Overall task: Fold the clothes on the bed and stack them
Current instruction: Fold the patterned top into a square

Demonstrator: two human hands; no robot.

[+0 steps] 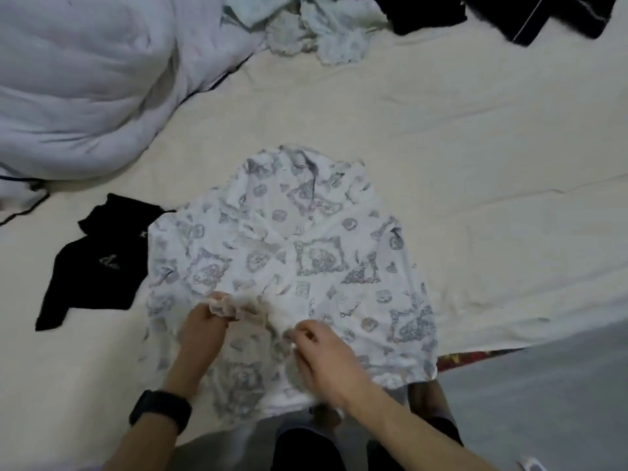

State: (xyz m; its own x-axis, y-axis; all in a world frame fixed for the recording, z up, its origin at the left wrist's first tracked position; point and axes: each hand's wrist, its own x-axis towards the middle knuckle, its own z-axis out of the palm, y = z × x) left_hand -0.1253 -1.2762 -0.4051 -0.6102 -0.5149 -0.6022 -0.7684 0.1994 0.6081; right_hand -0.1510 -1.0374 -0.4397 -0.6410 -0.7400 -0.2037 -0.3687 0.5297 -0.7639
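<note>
Two bare hands work at the near edge of a bed: the left hand (204, 329), a black band (160, 410) on its wrist, grips a bunched fold of a white printed shirt (289, 263), while the right hand (323, 358) pinches the same fabric just beside it, fingers curled over the cloth. The hands sit close together but do not touch. The shirt, patterned in grey, lies spread on the cream bedsheet (458, 164), collar pointing away and hem hanging over the bed's edge. A black garment (98, 266) lies flat just left of it, touching its sleeve. Farther off, a pale crumpled garment (316, 35) and a dark garment (509, 15) rest near the top, well apart from the shirt. A white duvet (85, 79) is heaped at upper left.
</note>
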